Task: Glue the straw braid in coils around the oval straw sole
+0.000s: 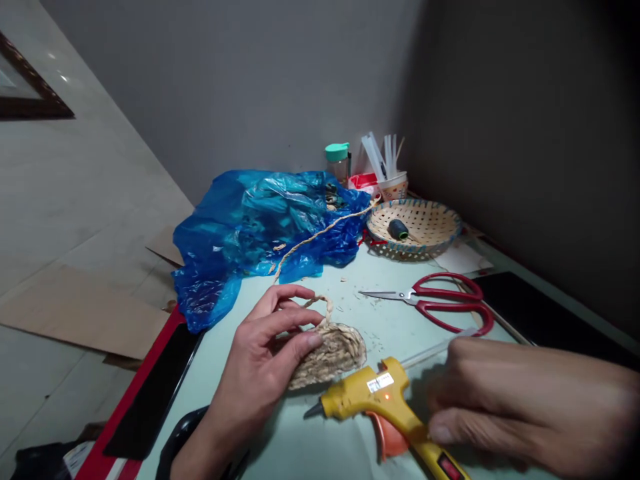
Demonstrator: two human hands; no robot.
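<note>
My left hand point(267, 347) pinches a coiled piece of braided straw point(337, 353), thumb in front and fingers behind. A loose end of straw braid point(329, 308) loops up over my index finger and runs back across a blue plastic bag. A yellow hot glue gun point(367, 390) lies in front of the coil, its dark nozzle pointing left and a small light glowing on its side. My right hand point(490, 400) is bent beside the gun's handle, with the thumb at the handle's edge. Its other fingers are hidden and blurred, so its grip is unclear.
Red-handled scissors point(450, 303) lie open behind the glue gun. Farther back are a woven basket point(440, 227) holding a dark thread spool point(398, 229), a cup point(395, 187) of glue sticks, a green-lidded jar point(337, 160) and the blue plastic bag point(260, 213). Walls rise behind the table.
</note>
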